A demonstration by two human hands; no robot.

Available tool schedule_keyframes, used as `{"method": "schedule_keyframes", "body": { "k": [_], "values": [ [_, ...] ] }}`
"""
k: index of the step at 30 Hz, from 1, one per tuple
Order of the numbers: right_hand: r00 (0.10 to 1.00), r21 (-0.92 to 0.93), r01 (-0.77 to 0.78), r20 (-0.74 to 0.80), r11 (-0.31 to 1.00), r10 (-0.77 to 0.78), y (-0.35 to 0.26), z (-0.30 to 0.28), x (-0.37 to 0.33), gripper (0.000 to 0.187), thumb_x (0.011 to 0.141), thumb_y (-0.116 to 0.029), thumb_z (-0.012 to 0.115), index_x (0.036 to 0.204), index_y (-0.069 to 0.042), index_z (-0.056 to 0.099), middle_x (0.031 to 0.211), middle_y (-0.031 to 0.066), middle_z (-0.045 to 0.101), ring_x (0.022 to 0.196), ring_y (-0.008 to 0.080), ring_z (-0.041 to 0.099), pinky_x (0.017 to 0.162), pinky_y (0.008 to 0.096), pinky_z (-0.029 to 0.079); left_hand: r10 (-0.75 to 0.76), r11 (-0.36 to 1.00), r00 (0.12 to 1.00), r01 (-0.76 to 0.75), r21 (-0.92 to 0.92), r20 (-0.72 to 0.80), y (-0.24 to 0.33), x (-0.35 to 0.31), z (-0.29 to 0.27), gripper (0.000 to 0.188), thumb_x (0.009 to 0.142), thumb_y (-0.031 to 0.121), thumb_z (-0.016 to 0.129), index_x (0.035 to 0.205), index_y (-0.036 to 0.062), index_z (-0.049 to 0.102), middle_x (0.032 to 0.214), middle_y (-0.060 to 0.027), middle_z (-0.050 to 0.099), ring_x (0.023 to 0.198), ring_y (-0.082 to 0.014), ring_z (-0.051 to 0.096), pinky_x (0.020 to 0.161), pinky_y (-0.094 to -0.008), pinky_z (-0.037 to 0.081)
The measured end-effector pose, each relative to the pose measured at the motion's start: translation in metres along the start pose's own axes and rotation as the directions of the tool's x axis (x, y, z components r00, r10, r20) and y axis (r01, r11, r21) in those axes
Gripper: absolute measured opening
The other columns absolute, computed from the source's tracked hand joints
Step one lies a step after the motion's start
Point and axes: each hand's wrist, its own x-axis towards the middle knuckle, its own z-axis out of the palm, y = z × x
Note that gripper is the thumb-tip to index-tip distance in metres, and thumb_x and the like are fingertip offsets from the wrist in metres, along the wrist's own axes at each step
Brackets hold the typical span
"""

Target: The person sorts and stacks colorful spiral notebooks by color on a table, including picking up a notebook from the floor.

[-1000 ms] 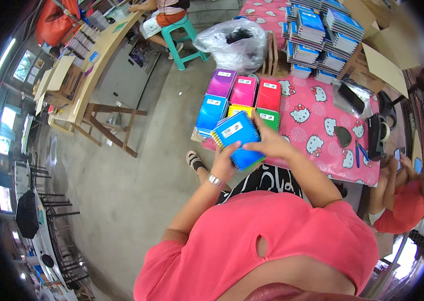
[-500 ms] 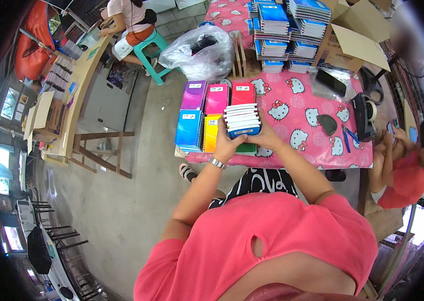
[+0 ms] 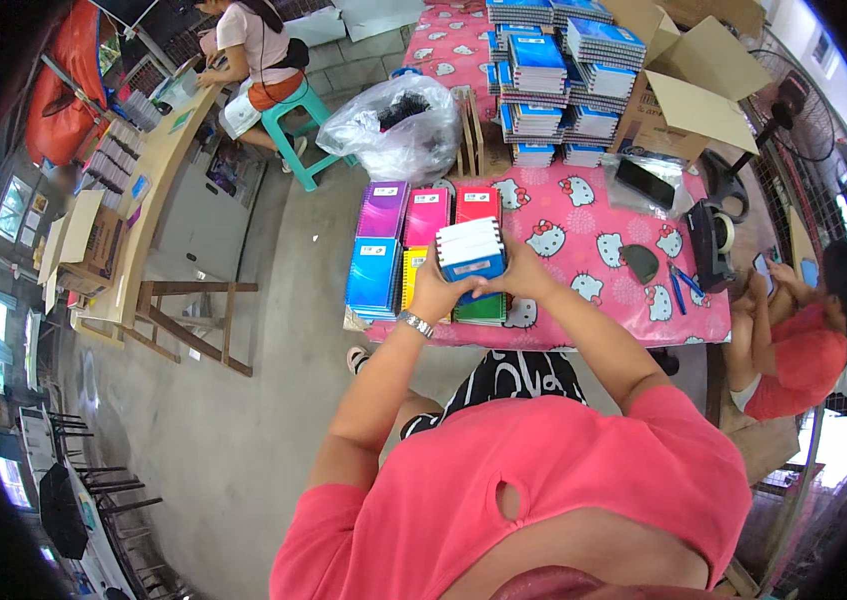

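Between my two hands is a small stack of notebooks [image 3: 471,252] with white page edges and a blue cover facing me. My left hand [image 3: 439,291] grips its left side and my right hand [image 3: 525,272] its right side, the thumbs close together at the front. Under and around it, piles of spiral notebooks lie in rows on the table: a purple notebook [image 3: 380,209], a pink notebook [image 3: 427,214], a red notebook [image 3: 479,203], a blue notebook [image 3: 373,275], a yellow notebook [image 3: 411,272] and a green notebook [image 3: 480,309]. The held stack partly hides the yellow and green ones.
Tall notebook stacks [image 3: 538,85] and an open cardboard box [image 3: 668,110] stand at the back of the pink table [image 3: 583,325]. A phone [image 3: 644,183], pens [image 3: 681,290] and a tape dispenser [image 3: 710,245] lie right. A plastic bag [image 3: 393,140] is beyond; one person sits at each side.
The held stack has tilted, so more of its blue front cover faces me. My hands still grip both sides. The whole view has shifted slightly.
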Motion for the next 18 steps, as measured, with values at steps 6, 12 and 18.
{"method": "schedule_keyframes", "body": {
  "k": [6,12,18],
  "values": [
    [0.992,0.093,0.123,-0.037,0.988,-0.120,-0.055,-0.019,0.010,0.087,0.063,-0.029,0.082,0.130,0.006,0.040,0.113,0.0191,0.059,0.103,0.0261,0.059,0.090,0.0356,0.046,-0.108,0.992,0.992,0.111,-0.052,0.060,0.071,0.020,-0.023,0.058,0.068,0.010,0.080,0.117,-0.0010,0.050,0.105,-0.0098,0.063,0.094,-0.0174,0.061,0.082,-0.0320,0.051],
    [0.975,0.343,-0.217,0.034,0.914,0.219,-0.082,-0.012,0.031,0.064,0.069,-0.029,0.077,0.117,0.005,0.052,0.109,0.0177,0.061,0.097,0.0240,0.061,0.083,0.0349,0.049,-0.327,0.932,0.931,0.346,-0.107,0.162,0.097,0.041,-0.046,0.069,0.087,0.046,0.059,0.134,0.0011,0.035,0.122,-0.0160,0.054,0.108,-0.0203,0.054,0.092,-0.0360,0.045],
    [0.951,0.815,-0.166,-0.016,0.555,0.308,-0.122,-0.052,0.109,0.054,0.076,-0.030,0.072,0.119,-0.003,0.052,0.109,0.0118,0.062,0.100,0.0260,0.060,0.083,0.0417,0.050,-0.210,0.958,0.978,0.206,-0.201,0.001,0.119,0.022,-0.083,0.084,0.088,0.067,0.035,0.145,0.0092,0.013,0.134,-0.0205,0.042,0.110,-0.0292,0.052,0.094,-0.0426,0.039]
  ]
}}
